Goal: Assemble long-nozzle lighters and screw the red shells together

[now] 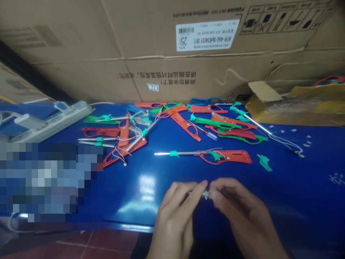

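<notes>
Near the front edge of the table my left hand (175,210) and my right hand (239,207) meet with fingertips pinched. Between them shows a small pale part (206,194); my fingers hide most of it, so its kind is unclear. Just beyond my hands lies an orange lighter casing half (242,157) with a metal tube (185,153), a green trigger piece (215,155) and wires on it. A loose green plastic piece (264,162) rests to the right of that casing.
Several red, green and blue casing halves (185,126), with wired metal tubes (257,124), lie scattered farther back. Among them is a screwdriver (210,135). A white power strip (54,122) stands at left. Cardboard (151,43) rises behind, and a taped box (293,108) sits back right.
</notes>
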The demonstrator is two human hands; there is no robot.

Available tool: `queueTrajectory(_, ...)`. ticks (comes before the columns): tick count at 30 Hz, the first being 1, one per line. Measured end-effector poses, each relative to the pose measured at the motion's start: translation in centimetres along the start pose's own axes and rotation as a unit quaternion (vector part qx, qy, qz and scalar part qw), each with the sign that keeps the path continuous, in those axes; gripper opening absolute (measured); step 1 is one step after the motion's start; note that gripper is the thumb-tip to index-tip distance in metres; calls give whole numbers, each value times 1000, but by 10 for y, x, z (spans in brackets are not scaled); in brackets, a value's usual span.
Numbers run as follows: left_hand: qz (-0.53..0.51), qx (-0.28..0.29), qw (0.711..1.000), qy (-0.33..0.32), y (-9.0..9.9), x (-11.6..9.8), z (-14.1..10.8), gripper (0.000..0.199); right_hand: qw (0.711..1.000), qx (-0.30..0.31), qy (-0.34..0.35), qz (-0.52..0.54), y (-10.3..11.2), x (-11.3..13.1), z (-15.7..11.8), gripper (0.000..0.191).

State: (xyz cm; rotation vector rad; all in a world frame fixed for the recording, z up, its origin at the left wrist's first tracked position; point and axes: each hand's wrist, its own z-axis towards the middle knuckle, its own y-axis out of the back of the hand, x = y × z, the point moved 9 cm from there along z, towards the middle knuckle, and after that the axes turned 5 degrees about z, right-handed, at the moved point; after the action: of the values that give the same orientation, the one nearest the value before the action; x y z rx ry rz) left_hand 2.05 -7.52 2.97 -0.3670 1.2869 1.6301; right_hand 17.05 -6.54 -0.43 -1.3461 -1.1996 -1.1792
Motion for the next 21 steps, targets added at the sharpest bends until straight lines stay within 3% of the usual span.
queueTrajectory(8,-63,-14,998,27,0,3,-2,62,999,-2,42,9,-5,15,2,4)
queueTrajectory(16,-102,26,993,52,-4,6,2,53,999,11,42,-9,-8,16,5,3)
queueTrajectory(21,-133,37,984,110,0,9,7,43,998,-2,55,-10,-10,22,4,3)
